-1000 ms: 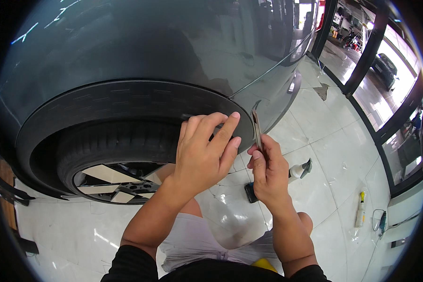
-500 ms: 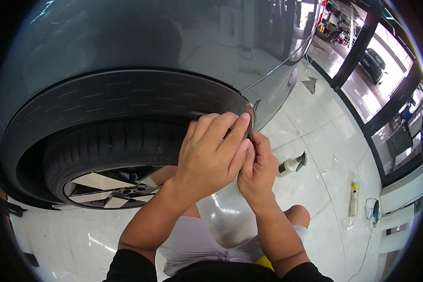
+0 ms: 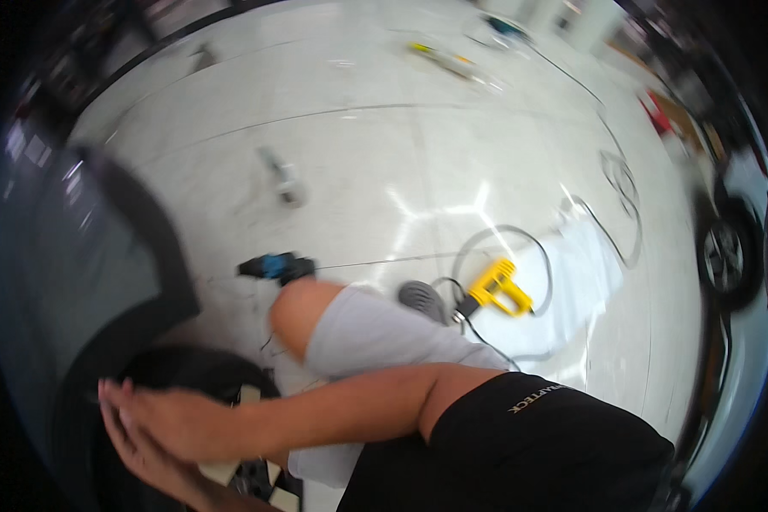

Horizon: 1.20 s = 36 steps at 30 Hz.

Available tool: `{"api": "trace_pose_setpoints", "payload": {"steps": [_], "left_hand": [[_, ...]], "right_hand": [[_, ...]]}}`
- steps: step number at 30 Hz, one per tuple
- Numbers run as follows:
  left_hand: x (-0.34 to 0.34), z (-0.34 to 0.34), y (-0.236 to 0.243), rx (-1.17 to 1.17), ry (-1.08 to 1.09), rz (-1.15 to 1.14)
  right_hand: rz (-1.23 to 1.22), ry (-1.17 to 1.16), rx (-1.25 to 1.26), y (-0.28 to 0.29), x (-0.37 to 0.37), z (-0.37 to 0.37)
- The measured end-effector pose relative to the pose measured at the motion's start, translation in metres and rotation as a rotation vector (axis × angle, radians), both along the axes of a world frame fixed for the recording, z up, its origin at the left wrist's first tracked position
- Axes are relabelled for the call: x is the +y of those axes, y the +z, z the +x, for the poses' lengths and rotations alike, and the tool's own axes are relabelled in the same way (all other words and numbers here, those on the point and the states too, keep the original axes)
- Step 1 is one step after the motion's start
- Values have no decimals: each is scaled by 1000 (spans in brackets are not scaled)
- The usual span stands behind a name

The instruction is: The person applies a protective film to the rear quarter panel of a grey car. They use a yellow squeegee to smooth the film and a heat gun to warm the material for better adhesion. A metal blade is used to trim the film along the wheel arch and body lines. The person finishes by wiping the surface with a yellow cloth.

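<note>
At the lower left, my right hand [image 3: 183, 424] reaches across to the dark wheel-arch trim [image 3: 158, 247] of a grey car. My left hand [image 3: 149, 465] is just below it, and the two sets of fingertips meet close to the trim. Both hands look closed, fingers pressed together; whatever is between them is hidden and blurred. Beneath the hands are the black tire [image 3: 196, 367] and part of a wheel with pale spokes [image 3: 222, 472]. My right forearm crosses in front of my bent knee.
A yellow heat gun [image 3: 495, 288] lies on a white sheet [image 3: 563, 282], its cord trailing. A black and blue power tool [image 3: 275, 266] rests near my knee. Farther off are a blurred bottle [image 3: 280, 179] and a yellow-topped bottle [image 3: 444, 61]. Another car's wheel [image 3: 725, 256] shows at right.
My view has swung far to the right, so the car and both hands now appear at the lower left. The hands stay together near the wheel arch.
</note>
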<state>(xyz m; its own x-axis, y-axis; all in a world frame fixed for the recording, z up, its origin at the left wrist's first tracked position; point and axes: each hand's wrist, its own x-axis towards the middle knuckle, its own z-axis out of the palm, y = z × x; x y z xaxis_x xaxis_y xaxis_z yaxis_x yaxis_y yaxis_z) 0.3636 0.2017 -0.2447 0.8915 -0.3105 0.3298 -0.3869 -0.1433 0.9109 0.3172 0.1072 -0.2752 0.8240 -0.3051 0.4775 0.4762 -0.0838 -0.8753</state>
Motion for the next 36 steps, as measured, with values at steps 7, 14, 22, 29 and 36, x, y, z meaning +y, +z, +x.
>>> {"api": "trace_pose_setpoints", "payload": {"steps": [7, 14, 22, 29, 36], "left_hand": [[-47, -34, -59, 206, -262, -4], [-59, 1, -97, 544, -360, 368], [-100, 33, -49, 264, -427, 440], [-76, 14, -73, 367, -513, 465], [-15, 18, -88, 472, -493, 468]], "right_hand": [[-137, -442, 554, -118, -185, -147], [-67, -1318, 1657, -437, -201, -527], [30, -911, 2176, -453, -190, -519], [193, -570, 2031, -398, -185, -578], [286, -1053, 1918, -447, -157, -590]]}}
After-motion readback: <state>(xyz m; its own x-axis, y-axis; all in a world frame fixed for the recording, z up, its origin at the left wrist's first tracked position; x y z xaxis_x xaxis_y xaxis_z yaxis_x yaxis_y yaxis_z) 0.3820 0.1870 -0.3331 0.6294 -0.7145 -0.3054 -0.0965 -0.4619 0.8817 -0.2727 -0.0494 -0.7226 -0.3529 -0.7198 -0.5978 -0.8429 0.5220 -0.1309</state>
